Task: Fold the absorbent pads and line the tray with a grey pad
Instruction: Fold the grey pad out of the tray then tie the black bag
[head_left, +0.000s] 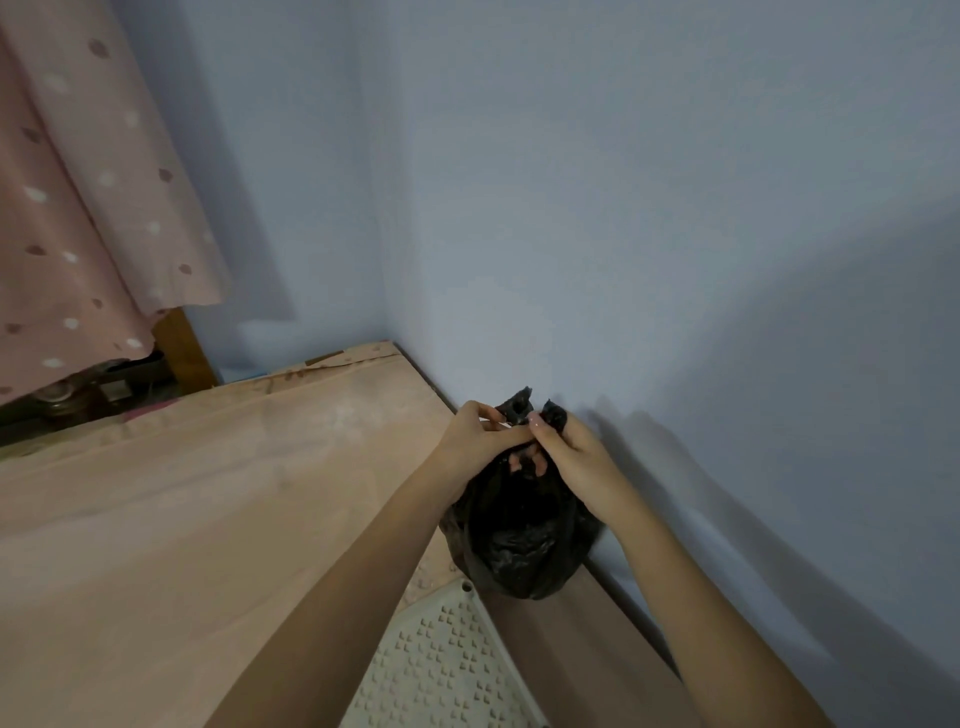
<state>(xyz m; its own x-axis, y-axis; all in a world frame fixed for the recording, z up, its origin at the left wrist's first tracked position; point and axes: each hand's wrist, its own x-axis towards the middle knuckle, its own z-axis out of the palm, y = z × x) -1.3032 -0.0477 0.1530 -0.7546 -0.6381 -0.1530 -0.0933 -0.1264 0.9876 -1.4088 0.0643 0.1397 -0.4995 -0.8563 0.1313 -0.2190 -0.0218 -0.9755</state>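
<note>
A full black plastic bag (522, 545) hangs above the far right corner of the table, close to the wall. My left hand (475, 441) grips one of its top handles, and my right hand (576, 457) grips the other. The two handle ends stick up between my fingers, crossed or knotted together. A cream plastic tray (441, 670) with small heart-shaped holes lies below my arms at the bottom edge. No pad is visible; what the bag holds is hidden.
The table carries a peach cloth (182, 493). A pale blue wall (675, 234) runs along the table's right side and back. A pink spotted curtain (78, 208) hangs at the far left above a dark wooden frame.
</note>
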